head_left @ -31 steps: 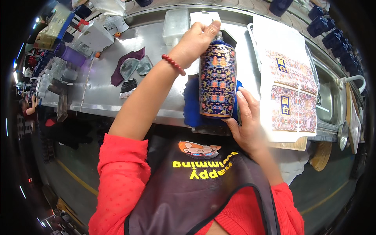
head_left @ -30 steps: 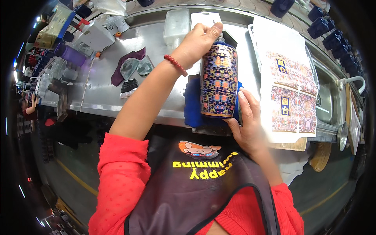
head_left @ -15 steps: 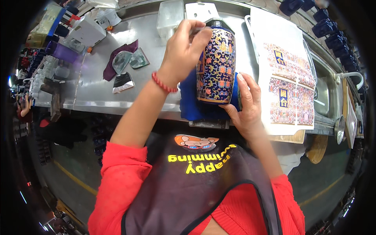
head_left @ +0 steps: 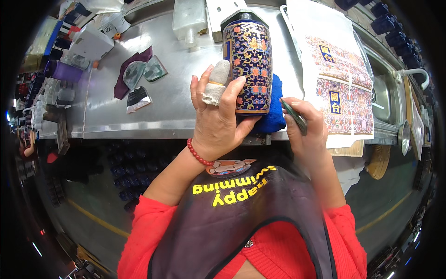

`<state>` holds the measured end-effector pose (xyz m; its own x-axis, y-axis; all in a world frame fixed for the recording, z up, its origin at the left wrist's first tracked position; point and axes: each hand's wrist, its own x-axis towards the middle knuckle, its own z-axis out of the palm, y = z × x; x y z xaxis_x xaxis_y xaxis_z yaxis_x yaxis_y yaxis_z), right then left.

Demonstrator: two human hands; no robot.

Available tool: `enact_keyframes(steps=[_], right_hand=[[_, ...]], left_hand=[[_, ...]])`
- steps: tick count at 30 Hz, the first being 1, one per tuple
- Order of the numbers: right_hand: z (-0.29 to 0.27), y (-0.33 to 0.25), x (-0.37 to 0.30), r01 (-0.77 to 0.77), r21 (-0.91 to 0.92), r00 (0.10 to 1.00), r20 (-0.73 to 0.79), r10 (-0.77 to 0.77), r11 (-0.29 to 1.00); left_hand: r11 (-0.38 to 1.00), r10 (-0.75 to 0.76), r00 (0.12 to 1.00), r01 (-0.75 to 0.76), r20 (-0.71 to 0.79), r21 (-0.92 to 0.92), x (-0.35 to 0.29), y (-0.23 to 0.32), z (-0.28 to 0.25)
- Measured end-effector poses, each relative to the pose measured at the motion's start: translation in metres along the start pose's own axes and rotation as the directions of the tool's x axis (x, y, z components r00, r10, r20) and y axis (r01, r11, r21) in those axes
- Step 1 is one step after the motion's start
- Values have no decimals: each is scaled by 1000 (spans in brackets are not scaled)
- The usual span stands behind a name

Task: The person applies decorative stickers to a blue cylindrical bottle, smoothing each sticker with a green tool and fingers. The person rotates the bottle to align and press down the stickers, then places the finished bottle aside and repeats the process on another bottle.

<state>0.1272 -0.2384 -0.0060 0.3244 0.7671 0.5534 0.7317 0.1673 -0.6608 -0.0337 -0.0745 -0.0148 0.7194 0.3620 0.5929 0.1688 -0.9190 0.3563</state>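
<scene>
A dark blue bottle [head_left: 253, 65] covered in a colourful floral pattern lies on a folded blue cloth [head_left: 274, 109], its neck pointing away from me. At its lower left side is my left hand [head_left: 216, 114], thumb against the base and index finger on the patterned side. A grey-white cloth finger cover [head_left: 218, 83] with a band round it sits on one finger of that hand. To the right of the base, my right hand [head_left: 309, 128] pinches a thin, dark green flat scraper [head_left: 295, 117], apart from the bottle.
Printed pattern sheets [head_left: 341, 102] lie on the right, beside a sink [head_left: 383, 100] with a white tap [head_left: 416, 73]. Left on the metal table [head_left: 162, 104] are a maroon cloth [head_left: 127, 74] and several flat pieces. A clear container [head_left: 189, 21] and a white box [head_left: 91, 41] stand farther back.
My left hand has gone from the bottle's shoulder down to its base. My right hand has drawn away from the base to the right, and the scraper now shows plainly.
</scene>
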Motion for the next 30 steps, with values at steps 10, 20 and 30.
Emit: enact_keyframes(steps=[10,20,30], right_hand=[[-10,-12,17,200,-260,970,190,-153,945],[0,-20,13,223,-343,945,306,-117,912],[-3,-16,18,175,-279,967,231,-111,944]], left_hand=[[964,-83,996,86,23,-250,-4,-14,2],[900,-150,980,190,129,-392,-12,-13,0],[674,-337,930,347,146,-652,2,-8,-13]])
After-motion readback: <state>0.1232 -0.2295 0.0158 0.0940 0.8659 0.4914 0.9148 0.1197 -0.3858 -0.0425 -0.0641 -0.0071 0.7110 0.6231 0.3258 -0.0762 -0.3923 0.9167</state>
